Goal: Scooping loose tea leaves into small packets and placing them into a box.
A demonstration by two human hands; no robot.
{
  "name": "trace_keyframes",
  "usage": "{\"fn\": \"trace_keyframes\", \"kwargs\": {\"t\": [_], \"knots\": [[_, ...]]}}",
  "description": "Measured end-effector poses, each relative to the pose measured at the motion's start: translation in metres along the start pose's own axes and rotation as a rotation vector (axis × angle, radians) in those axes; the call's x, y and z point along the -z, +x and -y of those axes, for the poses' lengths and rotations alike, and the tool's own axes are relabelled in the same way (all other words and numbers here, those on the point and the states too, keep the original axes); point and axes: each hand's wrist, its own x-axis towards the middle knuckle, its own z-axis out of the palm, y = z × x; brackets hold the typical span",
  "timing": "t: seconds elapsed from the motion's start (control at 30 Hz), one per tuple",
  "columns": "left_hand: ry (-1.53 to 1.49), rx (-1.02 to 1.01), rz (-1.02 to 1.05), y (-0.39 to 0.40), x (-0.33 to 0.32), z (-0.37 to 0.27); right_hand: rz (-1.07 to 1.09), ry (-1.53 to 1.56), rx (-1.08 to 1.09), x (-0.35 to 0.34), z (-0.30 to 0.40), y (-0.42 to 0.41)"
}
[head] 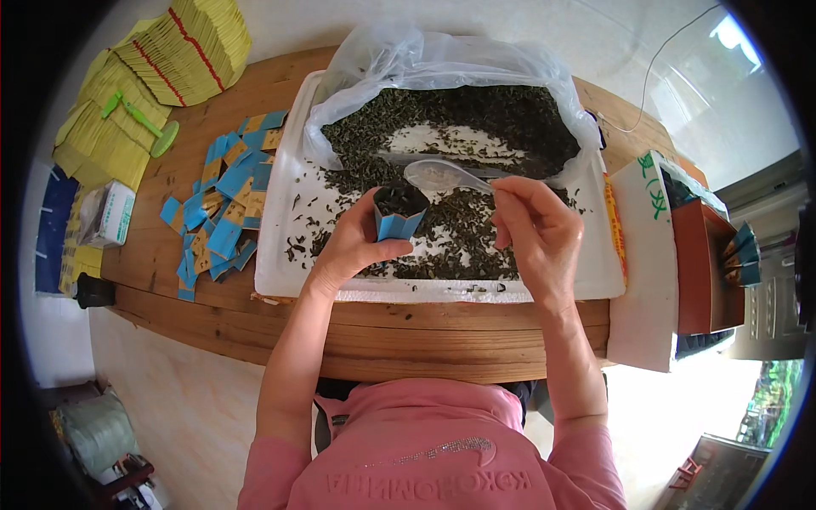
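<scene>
In my left hand [354, 239] is a small blue paper packet [400, 224], its mouth upward and filled with dark dried leaves [400, 199]. My right hand [539, 229] pinches the handle of a clear plastic spoon [440, 175]. The spoon's bowl hovers just behind the packet and looks nearly bare. Both hands are over a white foam tray [287, 236] strewn with dried leaves that look like tea [472, 220]. Toward the back of the tray, an opened clear plastic bag [459, 60] holds a larger heap of the leaves [510, 111].
Flat blue-and-tan packets [223, 191] lie piled on the wooden table [357, 328] left of the tray. Behind them are stacked yellow papers [137, 83] and a green plastic stand [162, 137]. At right stand a white foam box [641, 268] and a brown carton [707, 274] with blue packets [743, 255].
</scene>
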Motion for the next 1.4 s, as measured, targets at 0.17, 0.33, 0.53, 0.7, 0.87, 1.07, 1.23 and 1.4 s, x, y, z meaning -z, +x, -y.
{"fn": "trace_keyframes", "kwargs": {"t": [0.17, 0.33, 0.53, 0.7, 0.87, 1.07, 1.23, 1.4], "knots": [[0.028, -0.005, 0.014, 0.001, -0.001, 0.004, -0.014, -0.233, 0.299, 0.001, -0.011, -0.005], [0.037, 0.011, 0.023, 0.001, -0.002, 0.003, -0.063, -0.458, 0.556, 0.005, -0.016, -0.003], [0.041, 0.008, 0.045, 0.000, 0.002, 0.007, 0.043, -0.337, 0.436, 0.004, -0.022, -0.009], [0.023, 0.016, 0.034, 0.000, 0.001, 0.007, 0.006, -0.397, 0.524, 0.014, -0.018, -0.009], [0.034, -0.009, 0.047, 0.000, 0.002, 0.009, -0.078, -0.451, 0.648, 0.010, -0.022, -0.009], [0.076, -0.008, 0.064, 0.000, 0.001, 0.007, 0.037, -0.306, 0.331, 0.005, -0.023, -0.013], [0.057, -0.003, 0.061, -0.004, 0.001, 0.007, 0.003, -0.091, 0.209, 0.016, -0.018, -0.013], [0.025, 0.012, 0.062, -0.003, 0.002, 0.006, 0.002, -0.228, 0.322, 0.021, -0.018, -0.012]]}}
